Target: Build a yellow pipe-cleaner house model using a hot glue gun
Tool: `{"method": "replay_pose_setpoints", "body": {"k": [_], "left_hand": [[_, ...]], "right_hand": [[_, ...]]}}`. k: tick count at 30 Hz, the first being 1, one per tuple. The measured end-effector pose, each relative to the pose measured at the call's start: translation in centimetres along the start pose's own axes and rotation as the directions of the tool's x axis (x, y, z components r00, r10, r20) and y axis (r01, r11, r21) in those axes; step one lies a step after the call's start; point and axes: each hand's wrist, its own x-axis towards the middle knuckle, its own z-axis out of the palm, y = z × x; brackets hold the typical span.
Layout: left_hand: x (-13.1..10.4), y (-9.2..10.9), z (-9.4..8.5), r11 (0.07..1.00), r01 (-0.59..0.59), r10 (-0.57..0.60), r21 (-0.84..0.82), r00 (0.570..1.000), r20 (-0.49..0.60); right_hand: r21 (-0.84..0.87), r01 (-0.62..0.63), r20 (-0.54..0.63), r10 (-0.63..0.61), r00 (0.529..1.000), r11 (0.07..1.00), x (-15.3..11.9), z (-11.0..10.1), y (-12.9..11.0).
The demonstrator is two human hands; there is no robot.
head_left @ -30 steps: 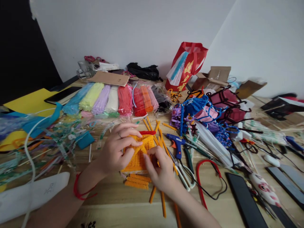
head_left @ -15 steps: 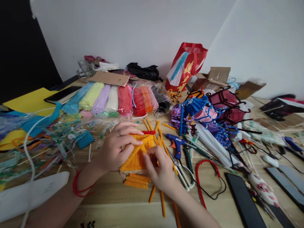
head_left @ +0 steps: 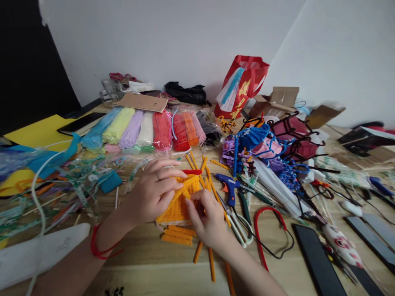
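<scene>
A yellow-orange fuzzy woven piece (head_left: 175, 207) lies on the wooden table between both hands. My left hand (head_left: 156, 191) rests over its left and upper side, fingers bent around its edge. My right hand (head_left: 208, 213) pinches its right side, thumb and index finger close together. Behind the piece, a red strip (head_left: 191, 172) shows past my left fingertips. Short orange fuzzy pieces (head_left: 177, 235) lie just in front of it. Long orange stems (head_left: 211, 263) run beneath and beside my right hand. The palm side of my left hand is hidden.
Right of my hands are a blue glue gun (head_left: 230, 187), scissors (head_left: 240, 228), a red cord (head_left: 259, 234) and a black phone-like slab (head_left: 317, 259). Bundles of coloured stems (head_left: 162, 131) lie behind. Scraps (head_left: 74, 181) and a white cable (head_left: 35, 197) are at left.
My left hand and wrist have shifted slightly left, with the fingers a little differently bent on the woven piece. My right hand looks unmoved.
</scene>
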Motion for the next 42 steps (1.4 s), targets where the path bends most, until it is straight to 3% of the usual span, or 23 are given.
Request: {"method": "replay_pose_setpoints", "body": {"k": [6, 14, 22, 31, 42], "left_hand": [[0.0, 0.2, -0.2, 0.993, -0.082, 0.078, 0.085, 0.996, 0.051], [0.4, -0.3, -0.5, 0.994, 0.088, -0.09, -0.069, 0.995, -0.036], [0.2, -0.1, 0.0, 1.0, 0.009, -0.009, -0.014, 1.0, -0.002], [-0.3, -0.6, 1.0, 0.997, 0.021, -0.023, -0.071, 0.999, -0.025], [-0.2, -0.4, 0.9, 0.999, 0.015, -0.016, -0.038, 0.999, -0.043]], "right_hand": [[-0.022, 0.003, 0.002, -0.003, 1.0, 1.0, 0.1, -0.1, -0.2], [-0.015, 0.007, -0.001, -0.008, 1.0, 1.0, 0.1, -0.1, -0.1], [-0.028, 0.027, -0.009, -0.028, 1.0, 0.999, 0.3, -0.2, -0.4], [-0.032, 0.035, -0.015, -0.035, 0.999, 0.999, 0.5, -0.3, -0.4], [-0.036, 0.016, 0.016, -0.015, 1.0, 0.999, 0.2, -0.2, -0.1]]}}
